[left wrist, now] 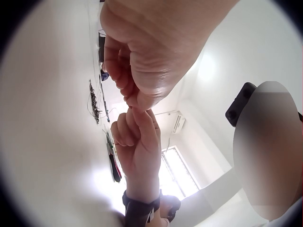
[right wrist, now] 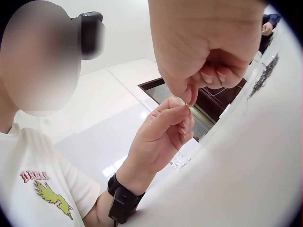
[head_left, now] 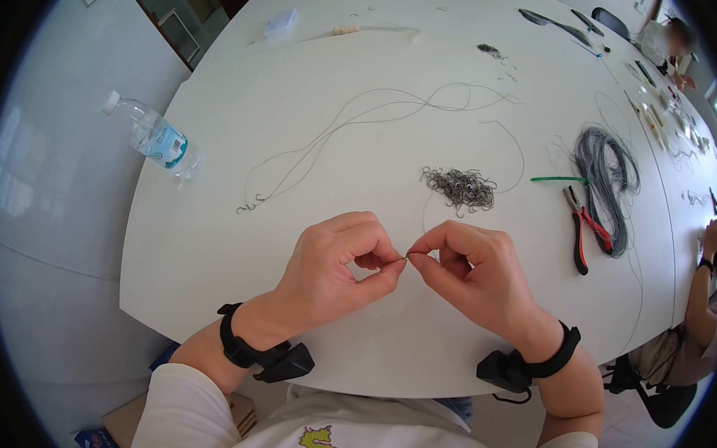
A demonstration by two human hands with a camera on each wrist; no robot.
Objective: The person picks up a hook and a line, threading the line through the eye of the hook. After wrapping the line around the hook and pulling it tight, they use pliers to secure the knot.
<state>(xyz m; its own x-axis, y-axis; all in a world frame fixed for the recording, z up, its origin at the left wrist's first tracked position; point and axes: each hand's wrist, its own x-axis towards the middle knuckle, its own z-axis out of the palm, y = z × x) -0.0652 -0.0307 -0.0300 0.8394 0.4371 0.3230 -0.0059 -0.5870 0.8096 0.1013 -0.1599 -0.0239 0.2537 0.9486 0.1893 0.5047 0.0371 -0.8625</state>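
White tabletop [head_left: 361,338] is spreading beneath my hands, which are meeting just above its near part. My left hand [head_left: 324,256] is pinching with thumb and forefinger, the tips closed together with no gap showing. My right hand [head_left: 486,270] is facing it, its thumb and forefinger also closing on the same tiny dark bit [head_left: 407,257], which is sitting right between both sets of fingers; it is showing too small for me to tell its shape. A thin line [head_left: 524,157] is rising from beside my right fingers, passing the hooks [head_left: 462,189] and curving round on their right.

Those hooks are lying heaped just beyond my right hand. Further right, red-and-black pliers [head_left: 580,244] are resting against a grey coil [head_left: 605,160], with a green tie [head_left: 557,180] sticking out leftward. Long strands [head_left: 354,121] are stretching across the far left, small hooks showing at their near end. On the left, a bottle [head_left: 166,144] is lying tilted in my view, and a clear box [head_left: 281,23] is sitting farther off.
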